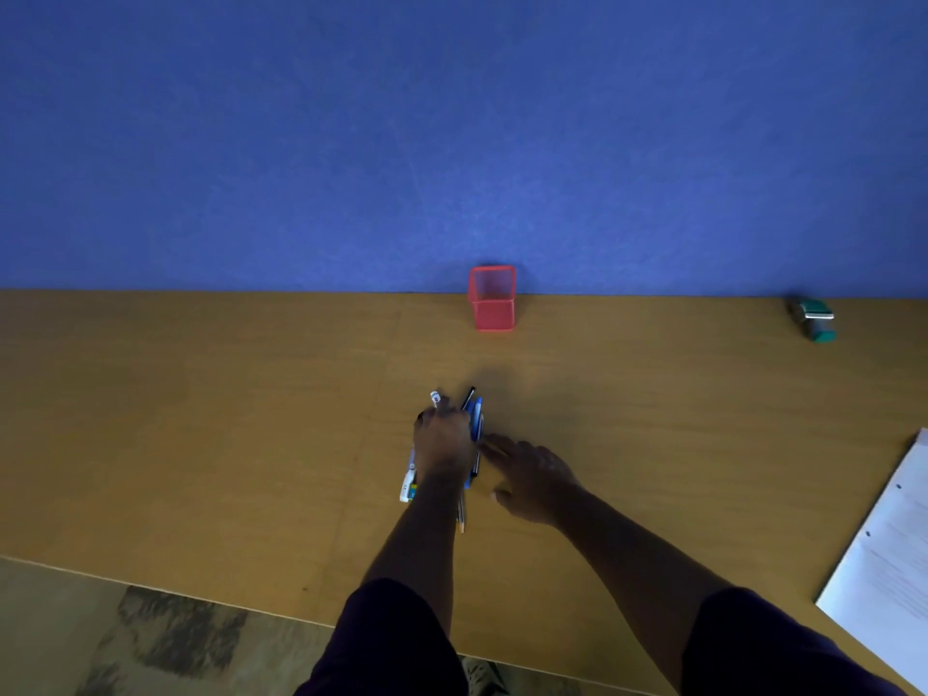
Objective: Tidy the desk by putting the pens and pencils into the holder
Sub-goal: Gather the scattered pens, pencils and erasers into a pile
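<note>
A bunch of pens and pencils [476, 419] lies on the wooden desk [201, 419], running front to back. My left hand [444, 442] covers the middle of the bunch with its fingers curled round it; white and blue pen ends stick out beyond and behind the hand. My right hand [532, 477] lies flat beside the bunch on its right, straight fingertips touching the blue pens. The red mesh holder [493, 299] stands upright at the desk's far edge against the blue wall, well beyond both hands, and looks empty.
A green stapler [814, 320] sits at the far right of the desk. A sheet of punched white paper [889, 570] lies at the right edge. The desk's front edge runs diagonally below my arms, with patterned floor [150, 640] beyond it.
</note>
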`<move>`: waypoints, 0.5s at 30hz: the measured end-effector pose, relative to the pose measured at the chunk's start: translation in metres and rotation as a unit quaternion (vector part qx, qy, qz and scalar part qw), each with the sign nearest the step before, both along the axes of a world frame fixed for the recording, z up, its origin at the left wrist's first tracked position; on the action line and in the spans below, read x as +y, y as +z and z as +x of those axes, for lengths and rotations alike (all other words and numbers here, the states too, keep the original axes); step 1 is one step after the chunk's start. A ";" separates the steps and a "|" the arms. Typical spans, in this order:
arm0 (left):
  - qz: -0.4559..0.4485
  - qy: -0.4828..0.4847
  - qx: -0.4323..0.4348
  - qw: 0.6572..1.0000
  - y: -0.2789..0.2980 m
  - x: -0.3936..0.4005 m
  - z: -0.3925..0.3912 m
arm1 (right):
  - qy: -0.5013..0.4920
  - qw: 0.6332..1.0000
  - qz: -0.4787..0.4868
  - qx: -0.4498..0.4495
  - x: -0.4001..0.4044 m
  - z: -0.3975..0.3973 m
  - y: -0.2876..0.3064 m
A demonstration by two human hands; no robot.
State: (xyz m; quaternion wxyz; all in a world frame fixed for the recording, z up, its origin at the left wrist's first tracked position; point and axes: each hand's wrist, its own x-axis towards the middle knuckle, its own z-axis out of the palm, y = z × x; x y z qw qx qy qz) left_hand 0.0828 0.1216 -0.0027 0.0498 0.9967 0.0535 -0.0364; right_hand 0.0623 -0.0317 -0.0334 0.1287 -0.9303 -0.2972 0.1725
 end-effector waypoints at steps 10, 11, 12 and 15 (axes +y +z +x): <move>0.011 -0.014 0.009 1.000 -0.008 -0.013 -0.019 | 0.075 0.997 -0.009 0.000 -0.011 -0.007 0.003; 0.014 -0.016 0.009 1.000 -0.008 -0.013 -0.021 | 0.081 0.997 -0.014 0.000 -0.012 -0.007 0.003; 0.018 -0.020 0.007 1.000 -0.007 -0.014 -0.022 | 0.084 0.996 -0.018 0.000 -0.013 -0.007 0.004; 0.026 -0.031 -0.004 0.999 -0.006 -0.013 -0.023 | 0.066 0.998 -0.009 -0.002 -0.016 -0.007 0.010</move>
